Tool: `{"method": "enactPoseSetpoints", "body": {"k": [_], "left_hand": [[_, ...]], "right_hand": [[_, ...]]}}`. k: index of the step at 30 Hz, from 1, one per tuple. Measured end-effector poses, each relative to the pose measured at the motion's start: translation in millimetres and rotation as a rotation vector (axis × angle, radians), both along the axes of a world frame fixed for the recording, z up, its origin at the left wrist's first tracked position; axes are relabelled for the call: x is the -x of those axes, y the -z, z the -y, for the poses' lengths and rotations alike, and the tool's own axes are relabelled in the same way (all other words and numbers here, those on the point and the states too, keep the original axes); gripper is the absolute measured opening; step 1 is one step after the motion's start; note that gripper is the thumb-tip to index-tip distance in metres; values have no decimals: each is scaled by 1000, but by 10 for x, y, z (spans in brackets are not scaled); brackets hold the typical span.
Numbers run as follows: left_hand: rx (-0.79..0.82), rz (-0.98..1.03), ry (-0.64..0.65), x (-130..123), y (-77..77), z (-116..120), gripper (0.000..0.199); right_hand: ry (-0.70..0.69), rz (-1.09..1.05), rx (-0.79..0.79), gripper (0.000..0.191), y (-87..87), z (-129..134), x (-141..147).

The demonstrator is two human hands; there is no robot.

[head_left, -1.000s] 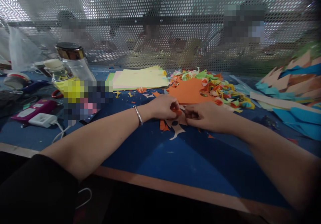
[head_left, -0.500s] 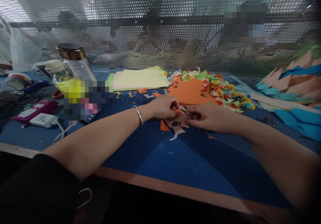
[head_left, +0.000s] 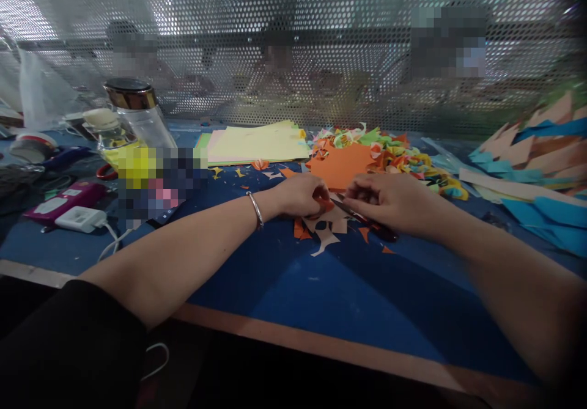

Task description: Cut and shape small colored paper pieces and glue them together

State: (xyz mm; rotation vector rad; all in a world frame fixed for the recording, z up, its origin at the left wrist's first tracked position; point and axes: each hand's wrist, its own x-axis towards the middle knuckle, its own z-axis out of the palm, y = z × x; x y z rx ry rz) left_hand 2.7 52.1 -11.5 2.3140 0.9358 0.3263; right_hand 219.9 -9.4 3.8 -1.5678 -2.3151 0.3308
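My left hand (head_left: 305,194), with a silver bangle at the wrist, pinches a small piece of orange paper (head_left: 324,205). Just to its right, my right hand (head_left: 385,200) is closed around a pair of scissors (head_left: 362,218) with dark red handles. Its blades point left at the orange piece, close to my left fingertips. Beneath both hands lie pale paper offcuts (head_left: 324,239) and orange scraps on the blue tabletop. Behind my hands an orange paper sheet (head_left: 342,167) with cut-out edges leans on a heap of curled coloured paper pieces (head_left: 413,167).
A stack of pale yellow sheets (head_left: 261,143) lies at the back. On the left stand a clear bottle (head_left: 142,121) and a smaller bottle, near a magenta device (head_left: 68,200) and a white charger (head_left: 81,219). Folded blue and peach paper (head_left: 536,146) fills the right. Perforated metal (head_left: 220,79) rises behind.
My right hand has turned and shifted slightly right and up, and the scissors now show between its fingers, blades toward the orange paper. My left hand has barely moved.
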Motion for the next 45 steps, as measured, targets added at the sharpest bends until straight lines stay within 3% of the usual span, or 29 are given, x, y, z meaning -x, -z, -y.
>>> {"method": "enactPoseSetpoints", "body": {"k": [4,7,9,12,15,19,29,45], "left_hand": [[-13,-5,-24,11,-9,9,31],[16,145,-97,7,24,-8,35],[141,313,-167,-12,37,-5,41],[465,559,-258,-49,9,47,47],[717,697,-320,-74,-54,119,49],[884,781,-327,-94,-77,157,39],[1034,759,-173,-55,-99,141,15],[824,868,-345,-135,-92,231,17]], "right_hand": [[36,-27,-44,31,-80,24,21],[56,-69,-91,31,-101,42,22],[41,-82,-129,30,-94,50,20],[14,-101,-184,25,-81,61,27],[-3,-110,-208,23,-85,72,47],[-29,-74,-201,26,-96,82,63],[-81,-69,-253,18,-121,105,82],[-43,-133,-222,24,-112,92,71]]}}
